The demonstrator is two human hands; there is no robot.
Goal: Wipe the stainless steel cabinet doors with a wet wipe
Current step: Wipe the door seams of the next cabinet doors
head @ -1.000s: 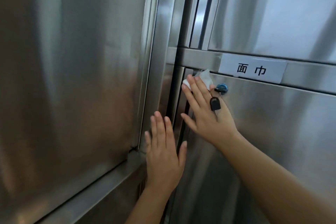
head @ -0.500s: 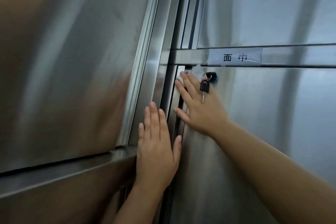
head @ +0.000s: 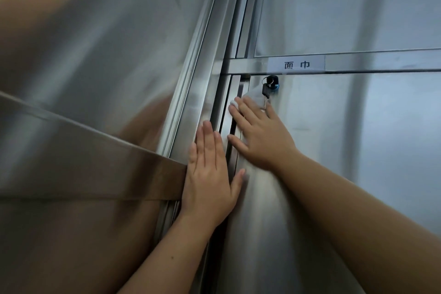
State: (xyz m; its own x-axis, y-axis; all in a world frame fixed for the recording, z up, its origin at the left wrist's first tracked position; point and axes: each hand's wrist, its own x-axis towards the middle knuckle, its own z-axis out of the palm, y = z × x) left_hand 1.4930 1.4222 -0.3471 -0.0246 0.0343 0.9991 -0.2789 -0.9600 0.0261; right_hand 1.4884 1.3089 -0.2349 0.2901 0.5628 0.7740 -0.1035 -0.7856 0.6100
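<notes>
A stainless steel cabinet door [head: 346,150] fills the right half of the view. My right hand [head: 260,136] lies flat on its upper left corner, straight fingers pressing a white wet wipe [head: 253,96] against the steel; only the wipe's top edge shows past my fingertips. A black key [head: 266,89] hangs from the lock [head: 273,81] just above that hand. My left hand [head: 210,174] rests flat and open on the vertical frame strip [head: 200,107] beside the door's left edge, holding nothing.
A white label [head: 296,64] with two characters sits on the horizontal rail above the door. Another steel door [head: 346,7] is above the rail. A large steel panel [head: 95,43] with a horizontal band [head: 83,164] takes up the left.
The view has tilted and swung so the left band now slants. My right hand with the wipe stays by the lock at the door's top left corner. My left hand stays flat on the frame.
</notes>
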